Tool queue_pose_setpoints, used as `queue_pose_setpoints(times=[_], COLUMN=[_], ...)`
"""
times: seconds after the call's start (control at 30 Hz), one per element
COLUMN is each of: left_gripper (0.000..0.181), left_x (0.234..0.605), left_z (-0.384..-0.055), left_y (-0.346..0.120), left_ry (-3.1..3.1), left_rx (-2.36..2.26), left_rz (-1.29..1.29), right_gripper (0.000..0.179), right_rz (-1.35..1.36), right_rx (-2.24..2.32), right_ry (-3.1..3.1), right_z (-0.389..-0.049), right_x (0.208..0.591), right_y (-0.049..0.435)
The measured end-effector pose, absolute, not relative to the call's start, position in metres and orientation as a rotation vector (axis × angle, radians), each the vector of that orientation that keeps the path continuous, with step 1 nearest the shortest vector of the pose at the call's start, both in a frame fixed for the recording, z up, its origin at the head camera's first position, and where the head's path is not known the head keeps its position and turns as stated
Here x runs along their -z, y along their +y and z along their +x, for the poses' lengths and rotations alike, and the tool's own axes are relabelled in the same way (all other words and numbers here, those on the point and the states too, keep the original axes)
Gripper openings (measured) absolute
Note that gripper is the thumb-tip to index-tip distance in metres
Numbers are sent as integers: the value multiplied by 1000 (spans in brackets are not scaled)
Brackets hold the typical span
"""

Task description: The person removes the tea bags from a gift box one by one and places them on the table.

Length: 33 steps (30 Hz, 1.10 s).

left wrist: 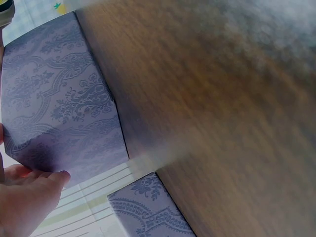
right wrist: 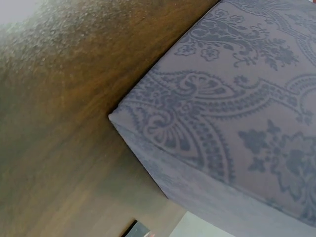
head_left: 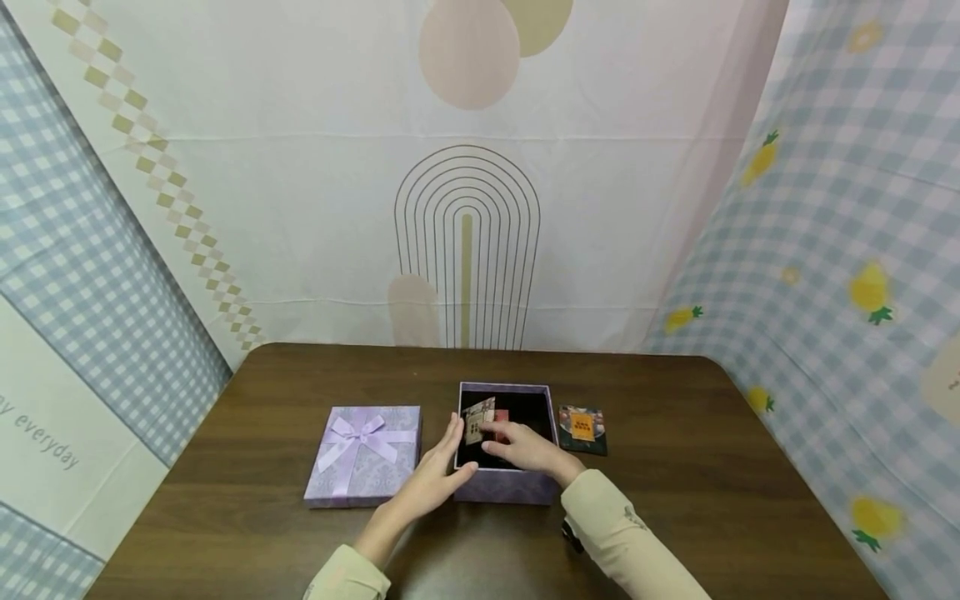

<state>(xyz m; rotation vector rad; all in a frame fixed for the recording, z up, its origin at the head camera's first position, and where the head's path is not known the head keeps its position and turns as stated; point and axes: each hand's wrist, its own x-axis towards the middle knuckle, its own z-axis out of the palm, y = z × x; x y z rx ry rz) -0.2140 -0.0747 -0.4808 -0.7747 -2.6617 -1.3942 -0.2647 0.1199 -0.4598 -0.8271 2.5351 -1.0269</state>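
In the head view a purple patterned gift box (head_left: 503, 487) with a black lining stands lidless on the table. My left hand (head_left: 429, 479) rests along its left side, fingers straight, thumb near the front corner; the left wrist view shows the thumb (left wrist: 59, 178) beside the box wall (left wrist: 64, 94). Reaching into the box, my right hand (head_left: 528, 448) holds a small printed packet (head_left: 477, 418), which tilts against the left wall. Behind the fingers, part of a red packet (head_left: 502, 415) shows. The right wrist view has a box corner (right wrist: 197, 113), with the hand out of sight.
To the left lies the purple lid (head_left: 363, 458) with a ribbon bow. A dark packet with an orange label (head_left: 582, 427) is just right of the box. The brown table (head_left: 660, 500) meets patterned cloths (head_left: 315, 208) at the back and sides.
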Motion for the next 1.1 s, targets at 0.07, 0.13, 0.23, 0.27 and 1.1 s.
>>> queue_pose_setpoints(times=[0.07, 0.13, 0.23, 0.27, 1.1], left_gripper=[68, 68, 69, 68, 70], left_x=[481, 480, 480, 480, 480], left_z=[-213, -213, -213, -213, -214], left_y=[-74, -74, -74, -74, -74], left_ry=[-2663, -2661, -2657, -2655, -2672], left_rx=[1398, 1402, 1397, 1395, 1399], left_rz=[-774, -772, -773, -774, -755], right_gripper=[44, 43, 40, 39, 36], right_rz=[-849, -857, -837, -826, -502], right_rx=[991, 996, 1043, 1055, 1541], right_ry=[2518, 2522, 2552, 2570, 2737], right_z=[-265, -266, -266, -265, -255], right_x=[460, 461, 460, 459, 444], right_y=[120, 120, 120, 120, 138])
